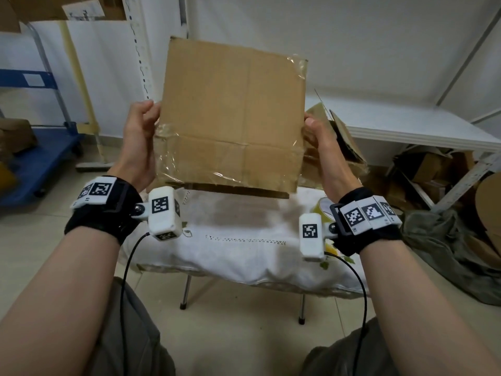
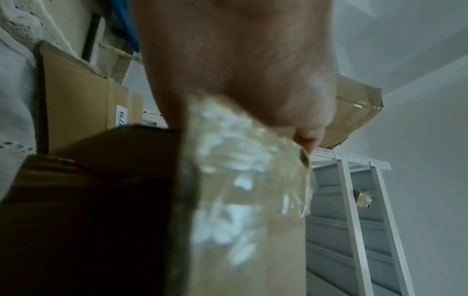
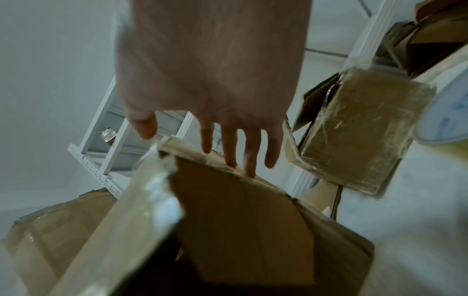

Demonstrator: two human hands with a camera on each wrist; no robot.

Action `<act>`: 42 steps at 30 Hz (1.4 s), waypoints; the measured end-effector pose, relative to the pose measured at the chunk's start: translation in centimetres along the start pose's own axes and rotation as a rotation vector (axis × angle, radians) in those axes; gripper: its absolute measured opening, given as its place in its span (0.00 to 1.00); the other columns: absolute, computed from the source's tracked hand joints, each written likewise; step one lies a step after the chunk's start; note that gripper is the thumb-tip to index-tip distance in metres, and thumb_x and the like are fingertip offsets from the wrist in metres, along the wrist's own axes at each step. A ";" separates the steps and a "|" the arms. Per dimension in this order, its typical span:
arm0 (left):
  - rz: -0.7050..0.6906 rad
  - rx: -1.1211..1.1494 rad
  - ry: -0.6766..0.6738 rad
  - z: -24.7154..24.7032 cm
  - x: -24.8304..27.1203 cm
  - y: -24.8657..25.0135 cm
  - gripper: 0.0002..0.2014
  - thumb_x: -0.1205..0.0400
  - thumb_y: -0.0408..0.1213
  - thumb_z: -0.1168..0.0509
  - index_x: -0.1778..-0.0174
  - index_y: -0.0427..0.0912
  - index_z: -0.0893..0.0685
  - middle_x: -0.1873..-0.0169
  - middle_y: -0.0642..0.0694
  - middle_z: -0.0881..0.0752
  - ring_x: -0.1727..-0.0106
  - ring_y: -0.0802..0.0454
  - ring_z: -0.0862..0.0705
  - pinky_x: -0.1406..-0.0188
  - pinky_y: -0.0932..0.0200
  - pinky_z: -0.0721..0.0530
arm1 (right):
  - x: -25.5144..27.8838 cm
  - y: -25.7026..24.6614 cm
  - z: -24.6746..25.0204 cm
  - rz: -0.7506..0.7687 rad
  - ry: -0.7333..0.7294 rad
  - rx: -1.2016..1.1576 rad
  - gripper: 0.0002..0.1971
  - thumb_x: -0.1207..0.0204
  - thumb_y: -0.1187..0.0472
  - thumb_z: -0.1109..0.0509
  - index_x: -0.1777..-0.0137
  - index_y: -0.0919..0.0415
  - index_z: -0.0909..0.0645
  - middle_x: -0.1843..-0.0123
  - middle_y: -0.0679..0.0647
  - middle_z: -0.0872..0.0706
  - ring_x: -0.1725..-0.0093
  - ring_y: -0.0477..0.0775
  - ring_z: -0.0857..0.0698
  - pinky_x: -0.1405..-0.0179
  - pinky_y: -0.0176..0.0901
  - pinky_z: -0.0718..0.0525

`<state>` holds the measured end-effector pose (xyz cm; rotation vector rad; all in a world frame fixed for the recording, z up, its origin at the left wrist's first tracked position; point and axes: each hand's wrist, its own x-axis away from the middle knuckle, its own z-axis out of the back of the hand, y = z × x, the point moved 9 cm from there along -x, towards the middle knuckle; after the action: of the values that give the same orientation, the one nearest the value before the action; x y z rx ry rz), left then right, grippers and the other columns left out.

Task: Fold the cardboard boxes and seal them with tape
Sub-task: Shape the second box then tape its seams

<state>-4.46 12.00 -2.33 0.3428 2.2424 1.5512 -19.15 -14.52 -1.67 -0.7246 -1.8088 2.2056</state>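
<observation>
I hold a brown cardboard box (image 1: 233, 118) upright in the air above the small table, its near face crossed by shiny clear tape. My left hand (image 1: 150, 115) grips its left edge, fingers curled over the side and the thumb on the taped face (image 2: 240, 200). My right hand (image 1: 311, 127) presses the opposite side; in the right wrist view the fingers (image 3: 250, 158) lie straight against the box (image 3: 240, 220), with the thumb spread apart. A tape roll (image 3: 443, 120) lies on the table to the right, partly hidden behind my right wrist (image 1: 325, 206).
A white-clothed folding table (image 1: 244, 248) stands below the box. Taped boxes (image 1: 344, 137) lie behind my right hand. A white shelf (image 1: 406, 126) with boxes beneath runs along the right, a grey cloth heap (image 1: 447, 245) lies on the floor, and a blue cart (image 1: 35, 164) stands left.
</observation>
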 end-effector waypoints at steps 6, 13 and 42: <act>0.020 -0.006 -0.040 0.4 -0.2 0.1 0.20 0.12 0.49 0.52 0.45 0.45 0.17 0.52 0.47 0.11 0.48 0.50 0.13 0.39 0.50 0.15 | -0.6 0.9 1.8 -0.052 0.088 -0.203 0.19 0.15 0.48 0.47 0.49 0.51 0.14 0.66 0.39 0.11 0.65 0.39 0.17 0.57 0.42 0.25; 0.077 -0.161 -0.096 -0.7 0.3 -1.2 0.26 0.10 0.55 0.53 0.56 0.53 0.11 0.51 0.45 0.11 0.47 0.49 0.13 0.44 0.56 0.15 | -0.7 1.8 1.8 -0.121 0.043 -0.349 0.21 0.19 0.50 0.43 0.36 0.53 0.12 0.43 0.50 0.13 0.49 0.52 0.19 0.50 0.47 0.17; 0.509 -0.172 0.065 0.0 0.7 -8.3 0.25 0.11 0.59 0.56 0.54 0.46 0.21 0.62 0.46 0.10 0.63 0.47 0.12 0.71 0.53 0.14 | 0.5 8.3 -1.6 -0.447 0.011 -0.296 0.41 0.27 0.21 0.44 0.28 0.52 0.22 0.33 0.57 0.14 0.34 0.59 0.15 0.33 0.60 0.19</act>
<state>-4.92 9.30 -10.21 0.8755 2.1516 2.0124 -17.51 -14.88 -9.95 -0.3299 -2.0717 1.6704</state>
